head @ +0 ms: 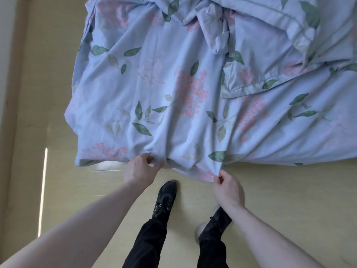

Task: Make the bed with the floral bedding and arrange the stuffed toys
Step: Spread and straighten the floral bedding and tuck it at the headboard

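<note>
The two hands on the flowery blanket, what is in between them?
In the head view, a sagging fold of the floral bedding hangs between the left hand and the right hand. Below that fold is bare floor and a black shoe.

A pale yellow wooden floor (270, 200) is seen below. Two black shoes are planted on it: the left shoe (166, 198) flat, the right shoe (214, 225) slightly blurred, perhaps raised at the heel. Black trousers (148, 242) are worn above them. A bright strip of light (42, 190) is cast on the floor, far left of the shoes.
</note>
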`<state>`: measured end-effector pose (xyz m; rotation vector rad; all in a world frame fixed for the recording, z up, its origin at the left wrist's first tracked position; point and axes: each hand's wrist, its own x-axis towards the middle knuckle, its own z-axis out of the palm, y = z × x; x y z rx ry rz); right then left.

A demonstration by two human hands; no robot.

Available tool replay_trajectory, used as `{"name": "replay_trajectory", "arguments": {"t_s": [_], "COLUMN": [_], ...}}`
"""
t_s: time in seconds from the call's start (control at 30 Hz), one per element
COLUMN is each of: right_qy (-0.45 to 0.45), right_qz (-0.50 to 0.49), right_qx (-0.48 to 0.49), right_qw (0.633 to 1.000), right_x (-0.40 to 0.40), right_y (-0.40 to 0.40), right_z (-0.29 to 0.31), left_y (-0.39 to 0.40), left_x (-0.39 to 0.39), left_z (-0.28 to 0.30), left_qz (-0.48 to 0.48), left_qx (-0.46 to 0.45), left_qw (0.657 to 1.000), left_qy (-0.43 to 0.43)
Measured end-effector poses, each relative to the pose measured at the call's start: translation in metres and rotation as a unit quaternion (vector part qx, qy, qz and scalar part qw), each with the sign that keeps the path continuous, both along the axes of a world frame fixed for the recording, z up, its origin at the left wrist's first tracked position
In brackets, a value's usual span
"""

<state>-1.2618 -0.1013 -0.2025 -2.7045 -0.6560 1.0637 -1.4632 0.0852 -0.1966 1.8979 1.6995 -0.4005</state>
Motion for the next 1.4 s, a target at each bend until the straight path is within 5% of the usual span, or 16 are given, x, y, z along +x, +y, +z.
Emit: {"name": "replay_trajectory", "arguments": {"t_s": [0.3, 0.4, 0.57, 0.63, 0.73, 0.83, 1.03, 1.2, 1.4], "right_qy": [-0.167, -0.037, 0.175, 0.213, 0.156, 0.159, 0.224, 0.078, -0.032], "right_qz": [-0.059, -0.001, 0.091, 0.035, -0.17, -0.368, -0.466, -0.296, -0.136], "right_qx": [0.008, -0.065, -0.045, -0.045, -0.005, 0.051, 0.113, 0.05, 0.06], "right_qw": [0.984, 0.997, 0.979, 0.975, 0.973, 0.915, 0.849, 0.951, 0.988], "right_x": [0.073, 0.078, 0.071, 0.078, 0.106, 0.129, 0.157, 0.162, 0.172], "right_y": [-0.061, -0.052, -0.015, -0.014, -0.029, -0.037, -0.013, -0.026, -0.075], "right_z": [0.027, 0.013, -0.005, -0.014, -0.023, -0.023, -0.037, -0.045, -0.007], "left_y": [0.008, 0.018, 0.012, 0.001, -0.013, -0.023, -0.041, -0.038, -0.036], "left_x": [0.007, -0.009, -0.001, 0.025, 0.083, 0.136, 0.195, 0.2, 0.192], "left_z": [0.002, 0.003, 0.015, 0.023, 0.03, 0.028, 0.003, -0.008, -0.004], "left_qz": [0.025, -0.039, -0.138, -0.148, -0.171, -0.19, -0.216, -0.216, -0.194], "left_qx": [0.006, -0.025, -0.033, -0.019, -0.009, -0.02, -0.042, -0.038, -0.042], "left_qw": [1.0, 0.997, 0.986, 0.988, 0.983, 0.975, 0.972, 0.975, 0.98], "left_qy": [0.008, 0.061, 0.091, 0.033, -0.063, -0.111, -0.08, -0.045, 0.027]}}
